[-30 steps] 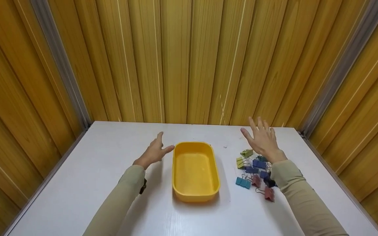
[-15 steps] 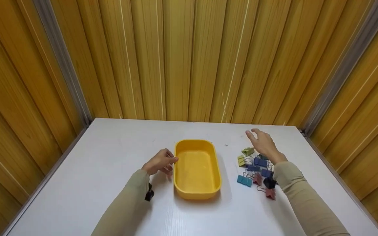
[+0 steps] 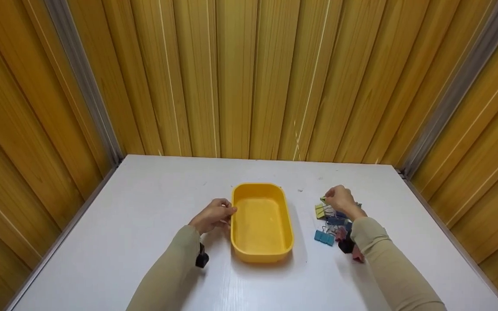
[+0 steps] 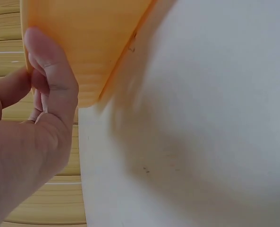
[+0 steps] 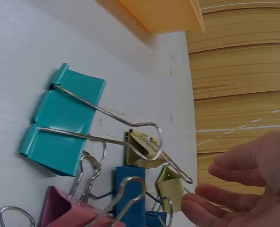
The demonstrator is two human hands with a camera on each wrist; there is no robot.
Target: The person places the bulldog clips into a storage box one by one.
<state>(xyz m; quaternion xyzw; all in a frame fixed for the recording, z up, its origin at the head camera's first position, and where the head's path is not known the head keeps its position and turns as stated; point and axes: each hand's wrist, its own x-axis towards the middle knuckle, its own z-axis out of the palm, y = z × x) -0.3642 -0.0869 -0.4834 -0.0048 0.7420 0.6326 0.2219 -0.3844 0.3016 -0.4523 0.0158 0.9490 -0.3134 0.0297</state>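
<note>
A yellow plastic tub (image 3: 262,258) stands on the white table. My left hand (image 3: 213,215) pinches its left rim; in the left wrist view, curled fingers (image 4: 59,85) lie against the outer wall. At the right lies a pile of binder clips in teal, red, blue and yellow-green. My right hand (image 3: 342,201) is at the far side of the pile, fingertips beside a yellow-green binder clip (image 5: 170,187). In the right wrist view, thumb and fingers stand apart and the thumb is clear of that clip. A teal binder clip (image 5: 66,118) lies nearest the right wrist camera.
Another yellow-green clip (image 3: 320,211), a blue clip (image 5: 130,194) and a red clip (image 5: 69,208) lie close together, wire handles overlapping. My right forearm hides part of the pile. A wood-patterned wall (image 3: 231,77) rises behind the white table (image 3: 167,181).
My left hand has come right and taken hold of the tub's rim. The right hand has lowered towards the far yellow-green clip, its spread fingers drawing in.
</note>
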